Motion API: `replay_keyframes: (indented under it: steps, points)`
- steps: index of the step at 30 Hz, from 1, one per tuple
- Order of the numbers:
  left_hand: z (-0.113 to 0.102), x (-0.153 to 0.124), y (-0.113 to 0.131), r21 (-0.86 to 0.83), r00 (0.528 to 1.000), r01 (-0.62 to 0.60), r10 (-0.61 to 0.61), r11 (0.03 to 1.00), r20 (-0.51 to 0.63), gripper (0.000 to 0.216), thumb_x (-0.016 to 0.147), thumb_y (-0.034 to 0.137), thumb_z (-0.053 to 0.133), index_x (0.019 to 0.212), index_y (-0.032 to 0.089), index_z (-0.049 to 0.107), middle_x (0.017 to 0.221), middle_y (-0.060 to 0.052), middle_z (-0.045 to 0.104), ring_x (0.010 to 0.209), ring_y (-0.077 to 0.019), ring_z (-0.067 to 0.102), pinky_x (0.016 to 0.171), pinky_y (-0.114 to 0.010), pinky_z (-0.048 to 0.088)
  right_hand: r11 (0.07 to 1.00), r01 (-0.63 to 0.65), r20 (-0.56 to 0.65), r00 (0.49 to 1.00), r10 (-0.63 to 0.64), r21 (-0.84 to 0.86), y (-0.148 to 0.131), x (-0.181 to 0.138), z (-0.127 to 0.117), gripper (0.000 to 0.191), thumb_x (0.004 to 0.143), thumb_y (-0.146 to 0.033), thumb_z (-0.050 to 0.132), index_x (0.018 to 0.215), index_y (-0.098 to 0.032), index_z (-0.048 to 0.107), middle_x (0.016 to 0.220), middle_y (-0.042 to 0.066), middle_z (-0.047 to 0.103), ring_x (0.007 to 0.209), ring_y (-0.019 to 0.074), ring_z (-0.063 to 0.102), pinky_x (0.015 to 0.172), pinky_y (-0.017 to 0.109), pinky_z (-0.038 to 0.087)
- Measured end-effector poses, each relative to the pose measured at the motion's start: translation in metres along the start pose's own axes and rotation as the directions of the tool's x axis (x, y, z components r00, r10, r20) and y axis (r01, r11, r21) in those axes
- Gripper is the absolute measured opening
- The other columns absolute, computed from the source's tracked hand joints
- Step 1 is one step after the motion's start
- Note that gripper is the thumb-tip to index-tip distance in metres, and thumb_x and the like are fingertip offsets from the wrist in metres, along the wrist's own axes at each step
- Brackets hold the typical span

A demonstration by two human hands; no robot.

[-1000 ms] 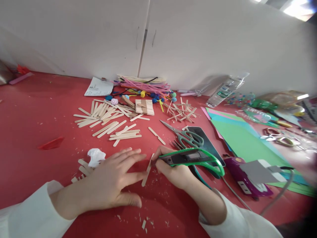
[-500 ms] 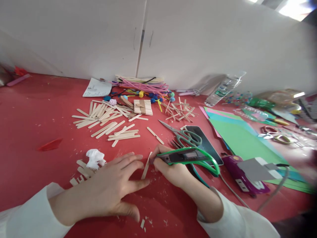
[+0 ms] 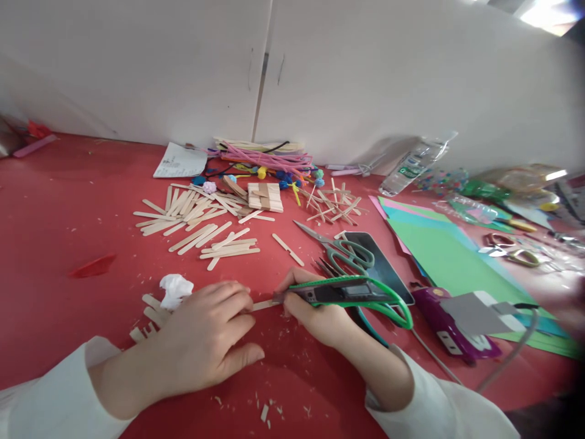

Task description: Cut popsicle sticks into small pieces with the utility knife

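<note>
My right hand [image 3: 315,312] is closed around a green box cutter [image 3: 351,291], its front end pointing left and down at a wooden craft stick [image 3: 264,305]. That stick lies flat on the red table, between my two hands. My left hand [image 3: 212,335] rests palm down with its fingers drawn together over the stick's left end, holding it; the thumb stands apart. The left end of the stick is hidden under my fingertips, and the blade tip is too small to make out. Small wood shavings [image 3: 265,413] lie in front of my hands.
Scissors [image 3: 340,247] and a phone [image 3: 377,265] lie beyond my right hand. Loose craft sticks [image 3: 192,210], pipe cleaners [image 3: 265,158] and a crumpled tissue [image 3: 176,289] are farther left. Coloured paper [image 3: 439,256], a purple power strip [image 3: 457,329] and a bottle [image 3: 411,167] stand or lie right.
The craft stick has turned from steeply slanted to nearly level. My left hand has drawn its spread fingers together onto the stick's end. The box cutter stays in my right hand.
</note>
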State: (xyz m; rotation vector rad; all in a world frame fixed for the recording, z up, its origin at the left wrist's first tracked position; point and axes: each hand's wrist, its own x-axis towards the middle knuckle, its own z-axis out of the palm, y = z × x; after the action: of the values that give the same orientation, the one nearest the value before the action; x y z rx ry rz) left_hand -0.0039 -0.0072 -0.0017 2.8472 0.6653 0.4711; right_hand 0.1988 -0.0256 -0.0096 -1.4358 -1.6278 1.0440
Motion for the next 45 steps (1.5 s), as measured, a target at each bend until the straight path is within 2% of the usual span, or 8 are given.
replay_keyframes:
  steps: [2,7,16,25,32,45]
  points:
    - [0.0011,-0.0007,0.0026,-0.016,0.999,-0.001,0.001,1.0,0.037,0.034,0.085,0.043,0.049,0.096,0.016,0.066,0.101,-0.01,0.065,0.094,-0.0252,0.059,0.081,-0.04,0.05,0.999,0.02,-0.017,1.0,-0.02,-0.03,-0.0001,-0.0003,-0.0019,0.01,0.068,-0.018,0.044,0.066,-0.02,0.052,0.058,-0.003,0.055,0.056,0.0119,0.051,0.054,0.024,0.041]
    - [0.007,-0.0034,0.004,-0.034,0.997,0.011,-0.008,0.999,0.079,0.047,0.083,0.052,0.047,0.108,0.015,0.061,0.117,-0.011,0.061,0.105,-0.0267,0.056,0.087,-0.039,0.047,0.99,0.026,-0.001,1.0,-0.027,-0.141,0.0053,-0.0027,-0.0053,0.009,0.073,-0.019,0.048,0.074,-0.021,0.056,0.069,-0.002,0.061,0.065,0.0143,0.056,0.06,0.027,0.044]
    - [0.0045,-0.0034,0.0042,-0.026,0.991,0.019,-0.016,0.999,0.135,0.044,0.081,0.05,0.051,0.105,0.015,0.063,0.116,-0.012,0.062,0.103,-0.0262,0.057,0.085,-0.038,0.049,0.985,0.079,0.028,0.997,-0.075,-0.153,0.0066,-0.0029,-0.0037,0.009,0.075,-0.016,0.048,0.075,-0.021,0.057,0.072,-0.002,0.063,0.069,0.0151,0.058,0.063,0.029,0.045]
    - [0.0039,-0.0025,0.0043,-0.071,0.993,0.043,-0.035,0.997,0.113,0.043,0.081,0.05,0.051,0.103,0.015,0.064,0.113,-0.012,0.063,0.101,-0.0258,0.058,0.084,-0.038,0.048,0.988,0.06,0.031,0.998,-0.056,-0.145,0.0082,-0.0032,-0.0023,0.008,0.074,-0.018,0.049,0.074,-0.02,0.056,0.069,-0.002,0.061,0.063,0.0143,0.056,0.059,0.028,0.043]
    - [0.0019,-0.0031,0.0055,-0.036,0.989,0.031,-0.026,0.999,0.142,0.042,0.08,0.047,0.055,0.103,0.014,0.063,0.114,-0.011,0.063,0.102,-0.0263,0.058,0.085,-0.038,0.048,0.986,0.084,0.024,0.996,-0.081,-0.142,0.0063,-0.0039,-0.0017,0.008,0.075,-0.019,0.049,0.074,-0.02,0.056,0.07,-0.002,0.062,0.066,0.0148,0.057,0.062,0.029,0.044]
    - [0.0022,-0.0018,0.0045,-0.055,0.988,0.033,-0.024,0.998,0.15,0.042,0.08,0.047,0.055,0.104,0.014,0.063,0.113,-0.012,0.063,0.1,-0.0262,0.058,0.083,-0.038,0.049,0.983,0.083,0.02,0.997,-0.081,-0.163,0.0074,-0.0041,-0.0016,0.007,0.074,-0.019,0.049,0.073,-0.02,0.056,0.067,-0.002,0.06,0.063,0.0133,0.055,0.059,0.026,0.043]
